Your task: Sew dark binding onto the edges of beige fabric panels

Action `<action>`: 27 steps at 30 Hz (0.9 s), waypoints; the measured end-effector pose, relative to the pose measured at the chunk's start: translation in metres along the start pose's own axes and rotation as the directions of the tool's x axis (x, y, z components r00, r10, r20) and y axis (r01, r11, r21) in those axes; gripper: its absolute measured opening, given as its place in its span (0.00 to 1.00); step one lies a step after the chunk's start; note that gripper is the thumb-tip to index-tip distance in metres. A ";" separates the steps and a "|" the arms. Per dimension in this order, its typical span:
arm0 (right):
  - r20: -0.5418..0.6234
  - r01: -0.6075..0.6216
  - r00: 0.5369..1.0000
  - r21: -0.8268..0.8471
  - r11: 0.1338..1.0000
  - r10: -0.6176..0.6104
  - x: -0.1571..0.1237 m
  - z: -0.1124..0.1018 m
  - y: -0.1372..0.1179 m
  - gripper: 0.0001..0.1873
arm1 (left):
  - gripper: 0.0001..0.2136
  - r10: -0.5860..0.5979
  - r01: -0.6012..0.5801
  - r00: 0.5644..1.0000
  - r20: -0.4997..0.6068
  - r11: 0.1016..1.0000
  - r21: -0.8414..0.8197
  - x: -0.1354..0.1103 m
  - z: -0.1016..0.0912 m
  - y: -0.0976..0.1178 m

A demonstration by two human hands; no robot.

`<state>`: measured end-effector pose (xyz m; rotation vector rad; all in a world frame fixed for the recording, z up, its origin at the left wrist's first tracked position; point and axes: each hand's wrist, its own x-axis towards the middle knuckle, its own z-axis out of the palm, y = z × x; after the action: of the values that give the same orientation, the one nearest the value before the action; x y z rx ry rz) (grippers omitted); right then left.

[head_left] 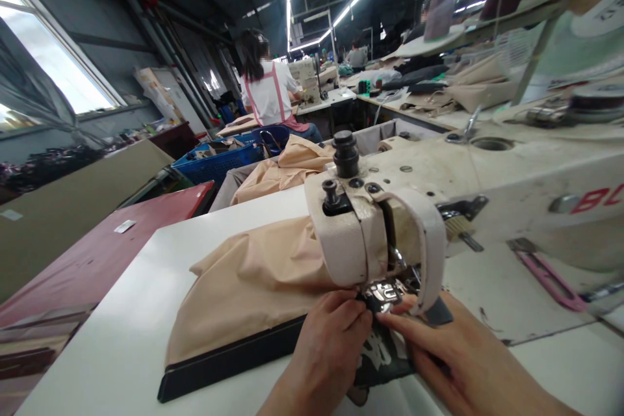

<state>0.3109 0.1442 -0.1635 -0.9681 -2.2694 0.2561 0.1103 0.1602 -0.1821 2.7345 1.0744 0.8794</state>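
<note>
A tan fabric piece point(253, 273) with a black edge strip point(234, 356) lies on the white sewing table, partly under the head of a sewing machine point(341, 240). My left hand point(329, 344) is closed, its bent fingers pressed together on the black strip just in front of the presser foot point(385, 292). On the other side of the foot is my right hand point(453, 344), its index finger stretched out to the work and its lower fingers partly hidden. Between the hands lies a black piece with grey patches point(383, 364). The needle's tip cannot be made out.
Pink-handled snips point(550, 279) lie on the machine bed at right. Beyond the white table point(117, 312) are a red surface point(160, 221), tan fabric point(287, 169) in a grey bin, and a blue crate point(219, 159). A person point(268, 91) sits at another machine.
</note>
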 end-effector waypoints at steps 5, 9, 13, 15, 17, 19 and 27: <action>0.015 -0.101 0.995 0.039 0.994 0.100 -0.004 0.001 0.007 0.19 | 0.09 0.026 -0.027 0.996 -0.080 1.000 -0.014 0.008 -0.010 0.008; 0.070 -0.159 0.985 0.033 0.987 0.156 -0.007 0.001 0.009 0.21 | 0.09 0.066 -0.061 0.993 -0.094 0.997 0.054 0.006 -0.005 0.006; 0.102 -0.098 0.989 -0.070 0.993 0.105 -0.005 0.001 0.004 0.22 | 0.11 0.071 -0.067 0.996 -0.060 0.996 0.058 0.005 -0.005 0.004; 0.104 -0.083 0.990 -0.089 0.993 0.092 -0.002 0.000 0.001 0.22 | 0.10 0.082 -0.079 0.995 -0.058 0.996 0.046 0.004 -0.006 0.005; 0.097 -0.076 0.992 -0.089 0.993 0.084 0.000 -0.001 -0.001 0.22 | 0.10 0.073 -0.072 0.995 -0.062 0.997 0.020 0.004 -0.007 0.005; 0.091 -0.077 0.992 -0.089 0.993 0.085 0.000 0.000 0.000 0.21 | 0.09 0.038 -0.038 0.997 -0.065 0.999 0.001 0.004 -0.007 0.005; 0.098 0.047 0.995 -0.116 0.992 -0.035 -0.006 0.008 0.011 0.18 | 0.10 0.009 -0.009 1.000 0.011 1.000 -0.012 0.003 -0.009 0.006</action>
<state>0.3149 0.1479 -0.1773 -0.9865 -2.4124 0.1549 0.1111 0.1564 -0.1713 2.7336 1.0525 0.8675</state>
